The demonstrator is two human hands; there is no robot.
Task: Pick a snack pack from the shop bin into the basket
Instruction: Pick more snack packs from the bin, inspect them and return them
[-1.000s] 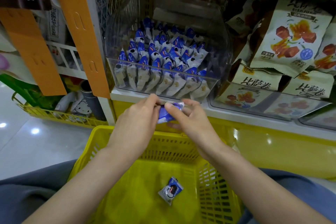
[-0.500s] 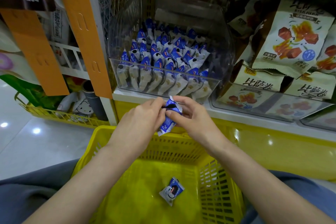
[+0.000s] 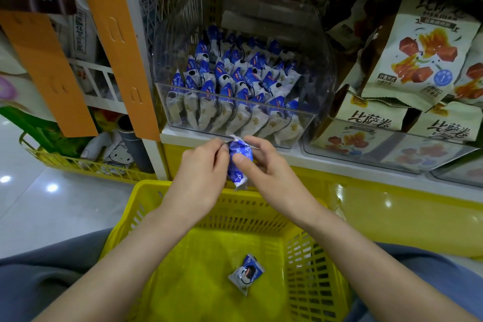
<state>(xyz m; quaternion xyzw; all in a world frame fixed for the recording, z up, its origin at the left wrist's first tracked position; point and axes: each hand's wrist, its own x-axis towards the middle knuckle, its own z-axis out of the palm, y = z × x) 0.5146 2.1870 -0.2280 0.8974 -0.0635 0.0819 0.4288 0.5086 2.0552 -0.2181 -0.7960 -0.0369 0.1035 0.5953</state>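
1. Snack pack point(image 3: 239, 162): blue/white, held upright between both hands, above the far rim of the yellow basket point(image 3: 146, 191), in front of the shelf point(image 3: 339, 165) edge.
2. Left hand point(image 3: 198, 172): grip clamped on pack's top edge, fingertips pinching.
3. Right hand point(image 3: 269, 170): grip clamped on pack, thumb across its front.
4. Clear bin point(image 3: 305, 123): on shelf behind hands, w/ rows of same packs.
5. Second pack point(image 3: 245, 273): lies flat on basket floor.
6. Beige snack bags point(image 3: 418, 55): stacked just right of bin.

A small blue and white snack pack point(image 3: 239, 162) stands upright, pinched between the left hand point(image 3: 201, 178) and the right hand point(image 3: 264, 167), just above the far edge of the yellow basket point(image 3: 308, 256). A second pack point(image 3: 245, 273) lies flat on the basket floor. The clear shop bin point(image 3: 311, 123) on the shelf is full of rows of the same packs.
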